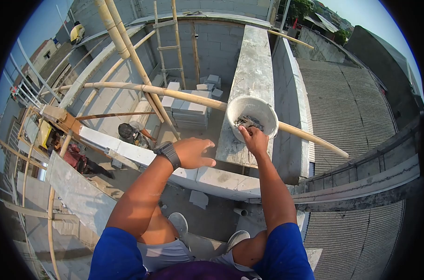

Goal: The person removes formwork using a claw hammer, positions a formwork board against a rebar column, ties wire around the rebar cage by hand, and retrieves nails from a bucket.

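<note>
A white bucket [274, 129] stands on a long weathered plank [256, 60], beside a bamboo pole, with grey, rough material [250, 122] in it. At its near rim is my right hand [255, 140], fingers bent together over the inside edge; what they pinch, if anything, is too small to name. Above the white block wall [221, 182] I see my left hand [194, 153], empty, its fingers apart and a dark watch on the wrist.
Bamboo poles [188, 96] cross in front and at the left. Below are stacked light blocks [191, 112] and a person in a dark cap [126, 131]. Other people are at the left. A corrugated roof [344, 98] lies right. My feet are near an open drop.
</note>
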A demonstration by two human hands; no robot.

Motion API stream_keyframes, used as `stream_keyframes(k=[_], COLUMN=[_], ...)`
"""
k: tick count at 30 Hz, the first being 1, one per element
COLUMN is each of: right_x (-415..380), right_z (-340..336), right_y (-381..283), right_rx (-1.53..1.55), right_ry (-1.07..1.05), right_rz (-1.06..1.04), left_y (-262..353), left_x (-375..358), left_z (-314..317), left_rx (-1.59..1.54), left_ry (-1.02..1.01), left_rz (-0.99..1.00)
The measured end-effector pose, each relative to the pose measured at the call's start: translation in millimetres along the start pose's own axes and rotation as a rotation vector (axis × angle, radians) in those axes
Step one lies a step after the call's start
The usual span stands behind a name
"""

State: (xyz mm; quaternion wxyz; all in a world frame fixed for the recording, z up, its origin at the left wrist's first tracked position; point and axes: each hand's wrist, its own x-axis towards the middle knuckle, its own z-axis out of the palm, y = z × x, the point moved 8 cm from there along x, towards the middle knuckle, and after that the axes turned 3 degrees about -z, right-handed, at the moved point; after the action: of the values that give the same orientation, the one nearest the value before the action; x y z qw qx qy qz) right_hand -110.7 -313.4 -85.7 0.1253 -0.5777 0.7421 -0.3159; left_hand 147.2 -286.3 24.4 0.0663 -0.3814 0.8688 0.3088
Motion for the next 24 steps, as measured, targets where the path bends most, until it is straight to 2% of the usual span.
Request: stream_keyframes(k=[5, 14, 20, 24], right_x=[0.6, 1.6, 2.5, -0.4], right_z=[-0.8, 5.2, 4.7, 0.8], right_y=[-0.9, 3.3, 1.8, -1.8], right_rx=[-0.032, -0.007, -0.048, -0.038], right_ry=[-0.007, 0.023, 0.002, -0.01], right_rz=[-0.001, -0.03, -0.023, -0.01], left_y=[6.2, 4.0, 6.9, 6.6], left_x=[-3.8, 1.9, -1.0, 0.7], left_z=[-2.7, 3.8, -1.3, -4.3], left_rx=[0.007, 0.029, 0.008, -0.016], left_ry=[-0.045, 0.009, -0.038, 0.003], left_rz=[-0.058, 0.038, -0.031, 0.028])
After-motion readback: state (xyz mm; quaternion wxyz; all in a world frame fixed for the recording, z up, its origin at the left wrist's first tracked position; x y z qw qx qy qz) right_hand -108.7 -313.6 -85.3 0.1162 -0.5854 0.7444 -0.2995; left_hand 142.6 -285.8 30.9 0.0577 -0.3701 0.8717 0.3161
